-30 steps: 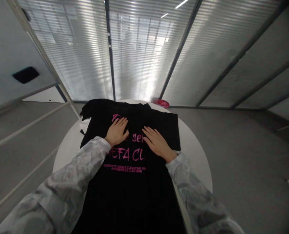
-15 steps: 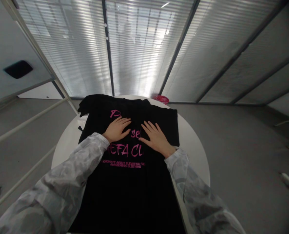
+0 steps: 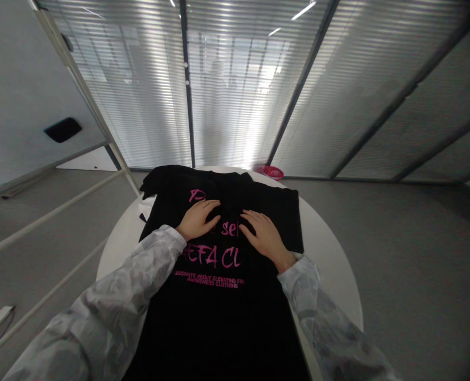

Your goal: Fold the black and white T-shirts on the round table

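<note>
A black cotton-looking T-shirt with pink printed lettering [image 3: 222, 312] is lying spread on the round white bench [image 3: 332, 259], covering it from twelve o'clock to six o'clock. The left hand [image 3: 198, 218] lies over the chest of the T-shirt, toward eleven o'clock; its grip is open, with the palm down and the thumb apart from the fingers. The right hand [image 3: 264, 235] lies toward one o'clock, well apart from the left; its grip is also open, the palm down and the fingers slightly bent. Both hands seem to touch the fabric. At one o'clock, by the bench's far edge, there is a red openwork basket [image 3: 273, 172]; what supports it, I cannot tell.
</note>
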`<move>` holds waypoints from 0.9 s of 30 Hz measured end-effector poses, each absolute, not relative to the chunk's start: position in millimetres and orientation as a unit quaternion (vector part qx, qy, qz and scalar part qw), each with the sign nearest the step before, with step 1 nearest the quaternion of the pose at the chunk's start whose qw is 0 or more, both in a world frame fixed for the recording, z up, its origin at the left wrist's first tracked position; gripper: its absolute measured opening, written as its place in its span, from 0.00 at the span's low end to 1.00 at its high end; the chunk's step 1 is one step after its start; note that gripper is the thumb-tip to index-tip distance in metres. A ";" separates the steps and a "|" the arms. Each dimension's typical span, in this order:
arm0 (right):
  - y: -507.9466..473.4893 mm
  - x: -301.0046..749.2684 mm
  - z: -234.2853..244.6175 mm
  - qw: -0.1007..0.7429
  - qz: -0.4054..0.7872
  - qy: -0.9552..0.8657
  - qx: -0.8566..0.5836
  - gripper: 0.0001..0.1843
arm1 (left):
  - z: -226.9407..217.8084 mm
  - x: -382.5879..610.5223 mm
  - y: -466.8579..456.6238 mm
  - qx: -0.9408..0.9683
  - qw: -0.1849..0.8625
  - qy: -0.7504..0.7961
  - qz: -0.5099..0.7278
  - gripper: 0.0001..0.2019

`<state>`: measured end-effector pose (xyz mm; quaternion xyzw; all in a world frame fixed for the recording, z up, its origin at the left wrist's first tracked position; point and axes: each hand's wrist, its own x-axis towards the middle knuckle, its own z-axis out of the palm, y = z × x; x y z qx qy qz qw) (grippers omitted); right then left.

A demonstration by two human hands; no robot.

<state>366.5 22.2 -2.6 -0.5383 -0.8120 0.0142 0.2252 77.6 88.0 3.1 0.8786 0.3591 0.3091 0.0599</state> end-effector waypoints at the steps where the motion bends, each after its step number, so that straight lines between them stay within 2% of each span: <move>1: 22.8 366.5 -2.5 0.229 0.014 -0.811 -0.537 0.26 | 7.4 77.6 88.3 0.865 0.066 0.366 0.337 0.21; 5: 24.5 367.0 -3.4 0.239 0.015 -0.811 -0.534 0.26 | 39.8 49.8 103.9 0.798 0.049 0.410 0.438 0.14; 7: 25.3 367.4 -4.8 0.241 0.017 -0.811 -0.532 0.26 | 57.2 14.3 122.3 0.733 0.006 0.485 0.477 0.15; 10: 26.5 367.8 -7.2 0.244 0.015 -0.811 -0.532 0.25 | 67.8 -47.3 155.2 0.553 -0.020 0.663 0.504 0.26; 12: 26.7 367.8 -8.0 0.248 0.016 -0.809 -0.532 0.24 | 61.1 -76.1 172.8 0.461 0.065 0.737 0.489 0.30; 14: 26.3 367.7 -7.9 0.252 0.017 -0.809 -0.531 0.24 | 46.8 -87.4 182.9 0.418 0.141 0.752 0.490 0.31; 17: 25.6 367.9 -6.9 0.252 0.014 -0.811 -0.528 0.23 | 24.6 -80.3 186.7 0.363 0.196 0.746 0.523 0.26; 21: 26.7 369.1 -7.1 0.245 0.009 -0.816 -0.523 0.24 | 14.3 -69.5 187.0 0.359 0.151 0.715 0.581 0.18; 27: 28.0 370.2 -8.1 0.239 0.023 -0.818 -0.523 0.24 | 34.0 -76.1 193.7 0.342 0.116 0.664 0.655 0.17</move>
